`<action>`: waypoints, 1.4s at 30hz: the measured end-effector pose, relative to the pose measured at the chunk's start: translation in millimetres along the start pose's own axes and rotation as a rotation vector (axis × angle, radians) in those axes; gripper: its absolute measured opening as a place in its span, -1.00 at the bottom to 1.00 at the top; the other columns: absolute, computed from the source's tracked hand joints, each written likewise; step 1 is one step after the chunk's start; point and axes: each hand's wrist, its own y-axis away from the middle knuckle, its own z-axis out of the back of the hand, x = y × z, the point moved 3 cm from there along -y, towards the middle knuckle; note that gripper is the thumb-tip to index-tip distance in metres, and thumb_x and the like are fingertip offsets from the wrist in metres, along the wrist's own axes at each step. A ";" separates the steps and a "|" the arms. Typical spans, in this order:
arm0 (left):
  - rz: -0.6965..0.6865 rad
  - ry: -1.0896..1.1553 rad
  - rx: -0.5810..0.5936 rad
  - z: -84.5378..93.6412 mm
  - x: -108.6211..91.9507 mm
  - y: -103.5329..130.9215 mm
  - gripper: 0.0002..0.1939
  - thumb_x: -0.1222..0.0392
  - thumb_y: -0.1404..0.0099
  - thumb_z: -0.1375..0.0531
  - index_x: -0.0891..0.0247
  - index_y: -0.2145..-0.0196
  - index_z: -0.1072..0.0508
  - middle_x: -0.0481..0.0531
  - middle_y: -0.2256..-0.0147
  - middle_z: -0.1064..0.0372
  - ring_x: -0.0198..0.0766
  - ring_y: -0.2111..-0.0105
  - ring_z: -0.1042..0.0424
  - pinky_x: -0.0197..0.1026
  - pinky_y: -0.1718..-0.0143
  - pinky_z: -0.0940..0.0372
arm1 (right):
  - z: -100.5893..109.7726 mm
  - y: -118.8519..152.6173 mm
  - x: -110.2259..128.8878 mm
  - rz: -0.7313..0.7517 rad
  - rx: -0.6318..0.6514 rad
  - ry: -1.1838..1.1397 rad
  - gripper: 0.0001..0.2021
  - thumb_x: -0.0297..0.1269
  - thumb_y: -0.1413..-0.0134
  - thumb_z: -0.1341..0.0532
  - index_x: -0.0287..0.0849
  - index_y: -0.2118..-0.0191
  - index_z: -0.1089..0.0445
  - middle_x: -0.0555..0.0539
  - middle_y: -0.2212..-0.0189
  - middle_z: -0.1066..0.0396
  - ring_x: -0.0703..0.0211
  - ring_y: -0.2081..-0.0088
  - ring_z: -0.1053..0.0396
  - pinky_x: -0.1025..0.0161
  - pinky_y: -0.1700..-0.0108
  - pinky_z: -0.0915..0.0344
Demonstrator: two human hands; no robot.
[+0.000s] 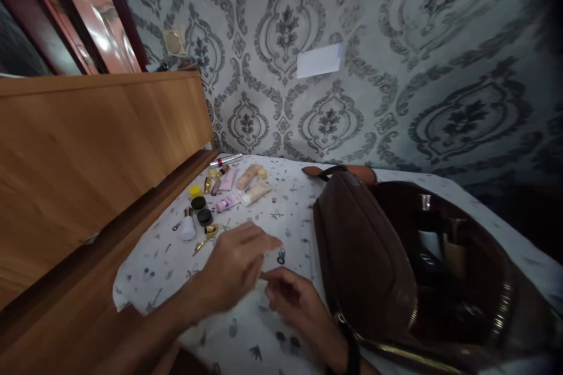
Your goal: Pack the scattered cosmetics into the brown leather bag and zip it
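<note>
Right hand (297, 302) and left hand (235, 263) hover near brown bag (358, 246).

A dark band (353, 356) circles the right wrist, while the hands (237, 263) and left forearm (176, 319) are bare.

At 12 o'clock we see a wall (285, 23) papered in pale grey with dark damask medallions. Towards 1 o'clock we note a white paper rectangle (319, 61) on it, tilted, its upper-right corner blue. Between 10 and 11 o'clock we find a cream square fitting (175, 42) with a round centre, just above small articles (180, 62) too blurred to identify. At 9 o'clock we mark a wooden panel (105, 140); beyond it, at 10 o'clock, a glossy salmon-pink surface (97, 12) with dark-red framing.
</note>
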 end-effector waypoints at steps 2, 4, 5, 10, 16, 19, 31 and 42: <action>0.171 -0.236 0.049 0.7 46.3 9.7 -0.67 0.42 -0.35 0.03 0.25 0.12 -0.48 0.13 0.25 -0.50 -0.12 0.20 -0.45 -0.07 0.14 -0.38 | -0.1 -0.1 0.9 -0.023 0.025 0.014 -0.65 -0.01 0.00 -0.32 -0.20 0.22 -0.49 -0.01 0.45 -0.34 0.21 0.41 -0.32 0.26 0.33 -0.29; 0.335 -0.437 0.134 3.6 90.7 24.8 -0.68 0.41 -0.34 0.01 0.29 0.09 -0.47 0.20 0.15 -0.48 -0.03 0.09 -0.42 0.06 0.00 -0.34 | -0.5 -0.5 1.1 -0.053 0.037 0.025 -0.62 0.02 0.01 -0.32 -0.20 0.22 -0.48 0.00 0.46 -0.33 0.22 0.43 -0.32 0.27 0.35 -0.29; 0.401 -0.501 0.158 6.0 109.1 32.0 -0.71 0.39 -0.34 0.00 0.30 0.09 -0.46 0.23 0.12 -0.47 0.00 0.04 -0.40 0.08 -0.03 -0.32 | -0.8 -0.8 1.3 -0.066 0.035 0.029 -0.61 0.04 0.01 -0.32 -0.20 0.22 -0.47 0.00 0.46 -0.32 0.23 0.45 -0.31 0.28 0.37 -0.28; 0.488 -0.637 0.281 7.0 154.7 38.2 -0.77 0.31 -0.38 -0.04 0.30 0.09 -0.44 0.26 0.09 -0.46 0.03 -0.08 -0.34 0.07 -0.13 -0.23 | -3.4 -3.3 0.7 -0.161 0.037 0.060 -0.57 0.09 0.04 -0.30 -0.21 0.22 -0.45 0.03 0.51 -0.28 0.27 0.49 -0.25 0.36 0.53 -0.12; 0.525 -0.699 0.358 -20.7 172.9 11.3 -0.70 0.36 -0.37 0.04 0.34 0.10 -0.45 0.36 0.08 -0.47 0.10 -0.18 -0.27 0.13 -0.21 -0.09 | -5.8 -11.2 -4.3 -0.258 0.103 0.082 -0.63 0.03 0.08 -0.29 -0.19 0.28 -0.40 0.09 0.59 -0.24 0.34 0.58 -0.12 0.38 0.57 0.00; 0.556 -0.714 0.386 -29.1 179.5 7.1 -0.64 0.42 -0.36 0.07 0.36 0.05 -0.44 0.38 0.06 -0.48 0.08 -0.20 -0.25 0.13 -0.22 -0.06 | -11.2 -18.2 0.8 -0.246 0.096 0.094 -0.72 -0.05 0.07 -0.27 -0.16 0.32 -0.39 0.09 0.60 -0.25 0.31 0.57 -0.17 0.38 0.57 -0.04; 0.641 -0.681 0.447 -4.1 183.7 -0.2 -0.70 0.33 -0.36 -0.02 0.32 0.05 -0.46 0.32 0.04 -0.46 0.08 -0.15 -0.30 0.05 -0.12 -0.15 | -49.7 -47.2 -4.4 0.083 0.061 0.310 -0.83 -0.33 -0.04 -0.13 -0.21 0.30 -0.45 -0.02 0.48 -0.40 0.20 0.41 -0.34 0.28 0.32 -0.22; 0.790 -0.578 0.380 -61.8 207.4 -80.2 -0.62 0.22 -0.38 -0.01 0.33 -0.12 -0.28 0.31 -0.04 -0.42 0.04 -0.07 -0.39 -0.03 0.00 -0.26 | -42.9 -40.4 -6.6 0.106 0.039 0.337 -0.81 -0.36 -0.09 -0.11 -0.22 0.27 -0.48 -0.09 0.39 -0.47 0.11 0.31 -0.40 0.24 0.24 -0.27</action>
